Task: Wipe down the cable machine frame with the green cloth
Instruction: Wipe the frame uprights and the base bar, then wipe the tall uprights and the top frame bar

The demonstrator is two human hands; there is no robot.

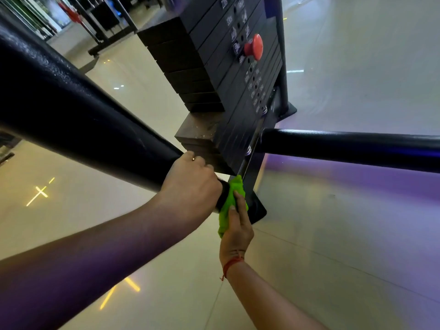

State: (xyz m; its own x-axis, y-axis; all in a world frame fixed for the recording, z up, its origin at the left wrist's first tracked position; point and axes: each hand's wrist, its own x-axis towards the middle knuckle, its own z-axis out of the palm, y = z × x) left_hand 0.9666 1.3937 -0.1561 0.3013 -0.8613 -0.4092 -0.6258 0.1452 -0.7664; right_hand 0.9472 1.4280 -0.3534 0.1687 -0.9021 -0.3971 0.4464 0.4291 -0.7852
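A thick black frame tube (78, 115) of the cable machine slants from the upper left down to the centre. My left hand (190, 184) is wrapped around its lower end. Just below that grip, my right hand (238, 225) presses the bright green cloth (232, 201) against the tube's lowest part near the base plate (258, 210). The cloth is bunched, partly hidden under my fingers. A second black tube (345, 146) runs off to the right.
The black weight stack (214, 75) with a red selector pin (254, 47) stands right behind the hands. Glossy tiled floor (333, 258) surrounds the machine. Other gym equipment (104, 25) stands at the far upper left.
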